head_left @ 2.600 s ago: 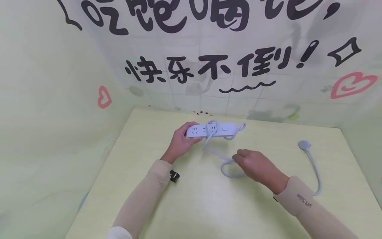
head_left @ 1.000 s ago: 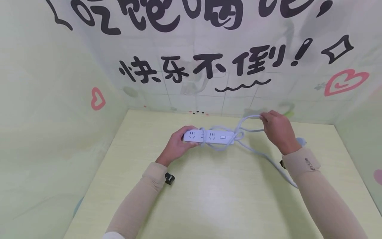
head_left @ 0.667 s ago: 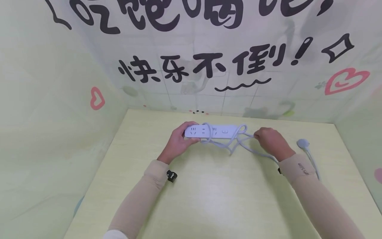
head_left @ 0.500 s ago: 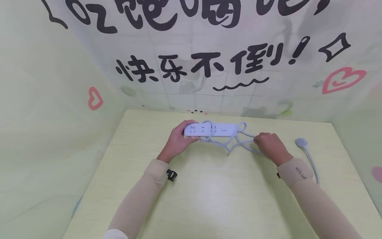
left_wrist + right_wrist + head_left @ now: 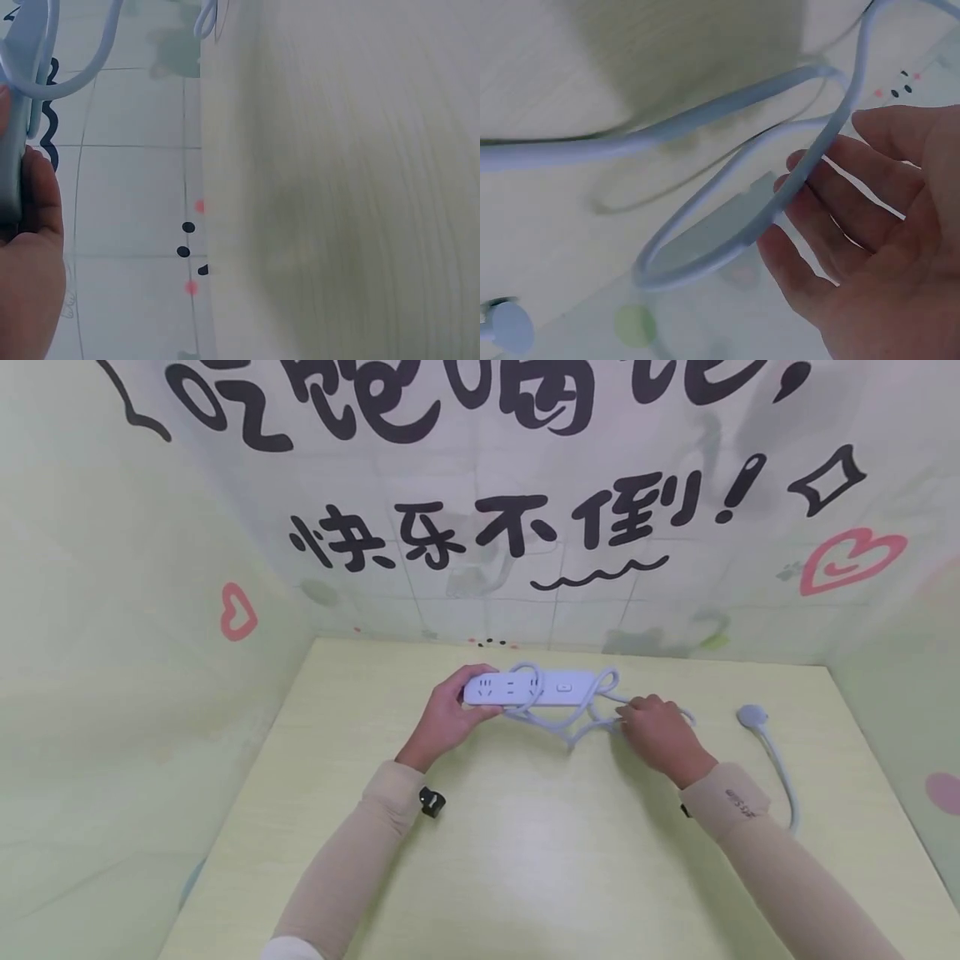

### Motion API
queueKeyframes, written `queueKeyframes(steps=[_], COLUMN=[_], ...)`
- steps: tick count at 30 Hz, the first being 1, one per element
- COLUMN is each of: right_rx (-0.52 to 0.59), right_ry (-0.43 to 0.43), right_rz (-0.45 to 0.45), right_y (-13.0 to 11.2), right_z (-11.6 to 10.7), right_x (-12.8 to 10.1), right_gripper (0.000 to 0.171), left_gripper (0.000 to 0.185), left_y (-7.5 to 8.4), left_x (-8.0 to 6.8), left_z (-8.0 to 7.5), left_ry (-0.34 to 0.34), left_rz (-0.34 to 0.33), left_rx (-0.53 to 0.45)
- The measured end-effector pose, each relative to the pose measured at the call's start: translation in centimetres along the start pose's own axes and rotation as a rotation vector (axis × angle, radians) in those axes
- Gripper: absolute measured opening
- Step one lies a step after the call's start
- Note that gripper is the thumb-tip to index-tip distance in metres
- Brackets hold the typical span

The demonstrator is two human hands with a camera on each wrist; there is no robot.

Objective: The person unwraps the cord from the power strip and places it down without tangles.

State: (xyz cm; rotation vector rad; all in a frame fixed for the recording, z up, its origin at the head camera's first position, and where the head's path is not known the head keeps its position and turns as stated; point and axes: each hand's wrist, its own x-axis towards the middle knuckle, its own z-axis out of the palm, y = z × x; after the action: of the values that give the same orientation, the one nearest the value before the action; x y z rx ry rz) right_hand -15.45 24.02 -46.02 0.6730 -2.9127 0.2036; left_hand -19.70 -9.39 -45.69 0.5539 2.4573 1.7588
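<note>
My left hand (image 5: pixel 447 720) grips the left end of a white power strip (image 5: pixel 551 692), thumb below and fingers behind. In the left wrist view only part of that hand (image 5: pixel 31 285) and the strip's end show. The strip's pale cord (image 5: pixel 697 112) loops over its sockets and is twisted round the switch end. Near that end is my right hand (image 5: pixel 660 735). In the right wrist view its fingers (image 5: pixel 840 202) are loosely bent and spread, a loop of cord crossing their fingertips, the thumb tip close beside it.
The cord's plug (image 5: pixel 752 717) lies on the table (image 5: pixel 525 860) at the right, its lead curving toward the right sleeve (image 5: pixel 780 860). A printed wall covering (image 5: pixel 495 460) rises behind the table. A small black wrist device (image 5: pixel 432 802) hangs at the left cuff.
The right hand lifted the cord beyond the strip's right end, came down, then moved slightly left; a cord loop now shows behind it. The left hand stays on the strip.
</note>
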Motion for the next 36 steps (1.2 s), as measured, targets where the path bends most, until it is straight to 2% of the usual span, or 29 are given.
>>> queueKeyframes(steps=[5, 10, 13, 18, 21, 26, 29, 36], right_rx=[0.113, 0.264, 0.334, 0.411, 0.395, 0.343, 0.303, 0.186], right_ry=[0.105, 0.076, 0.038, -0.024, -0.008, 0.083, 0.170, 0.400], right_rz=[-0.141, -0.186, -0.177, -0.111, -0.125, -0.168, -0.205, -0.363], right_y=[-2.9, -6.1, -7.4, -8.7, -9.3, -10.0, -10.4, -10.2], right_z=[1.3, 1.9, 2.0, 2.1, 1.9, 0.5, -0.7, -4.0], right_x=[0.7, 1.3, 1.3, 0.6, 0.2, -0.2, -0.3, 0.4], right_gripper=[0.025, 0.047, 0.054, 0.039, 0.031, 0.028, 0.027, 0.021], left_gripper=[0.053, 0.053, 0.053, 0.053, 0.053, 0.053, 0.053, 0.052], left_y=[-0.1, -0.1, -0.1, -0.2, -0.4, -0.7, -0.7, -0.8], left_x=[0.0, 0.3, 0.4, 0.3, 0.2, 0.2, 0.2, 0.2], left_z=[0.2, 0.2, 0.3, 0.3, 0.2, 0.2, 0.2, 0.3], left_ry=[-0.007, -0.001, 0.011, 0.021, 0.022, 0.023, 0.016, -0.024], left_rz=[0.009, 0.029, 0.038, 0.031, 0.021, 0.020, 0.031, 0.024], left_rx=[-0.003, 0.014, 0.021, 0.028, 0.034, 0.026, 0.017, 0.017])
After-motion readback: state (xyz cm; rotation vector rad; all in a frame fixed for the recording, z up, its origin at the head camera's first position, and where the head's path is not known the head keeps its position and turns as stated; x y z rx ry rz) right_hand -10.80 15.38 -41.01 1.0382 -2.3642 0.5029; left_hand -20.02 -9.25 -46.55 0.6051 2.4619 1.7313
